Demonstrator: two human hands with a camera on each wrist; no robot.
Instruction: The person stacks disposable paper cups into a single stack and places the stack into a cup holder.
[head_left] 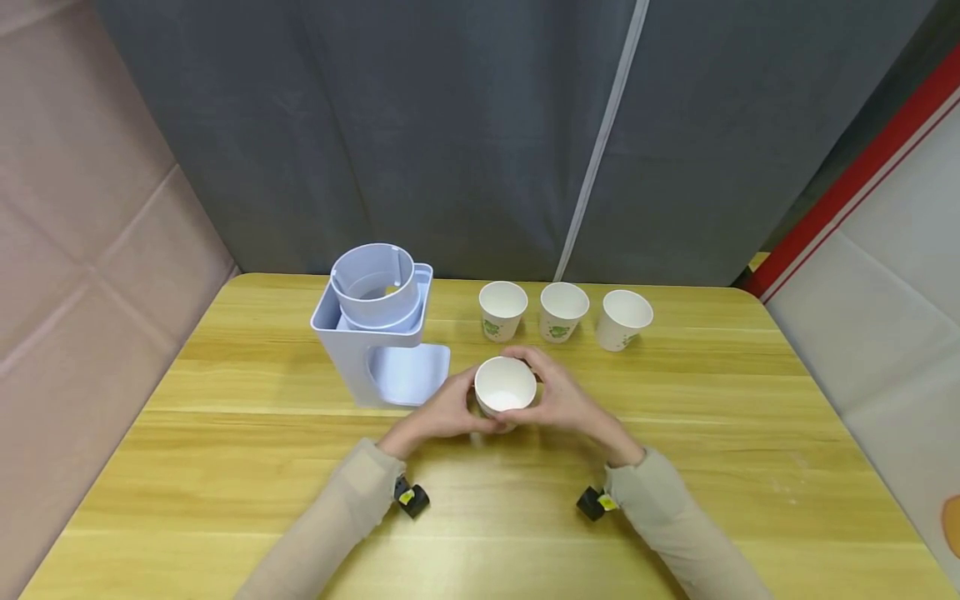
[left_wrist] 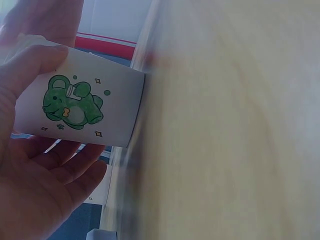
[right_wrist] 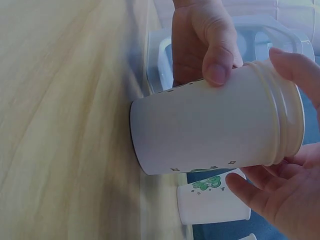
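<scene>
Between your two hands you have one stack of nested white paper cups (head_left: 506,385); more than one rim shows in the right wrist view, but I cannot tell the exact number of cups. Your left hand (head_left: 455,406) and your right hand (head_left: 561,400) are both curved around it from opposite sides, thumbs on the near side, so the grip is closed upon the stack. It is upright at the middle of the table, just in front of a row; whether its base touches the wood, I cannot tell. On its outer wall you see a green cartoon animal with small stars and dots. The stack is smooth, narrowing to its base, with rounded rims. Behind it, three paper cups (head_left: 564,310) stand upright, near each other but apart. To your left stands one pale-blue plastic stand (head_left: 347,367), holding one open cylinder (head_left: 375,313) above its flat, rounded foot. The tabletop (head_left: 720,467) has yellowish wood grain, and behind it hangs dark grey curtain cloth (head_left: 450,133).
</scene>
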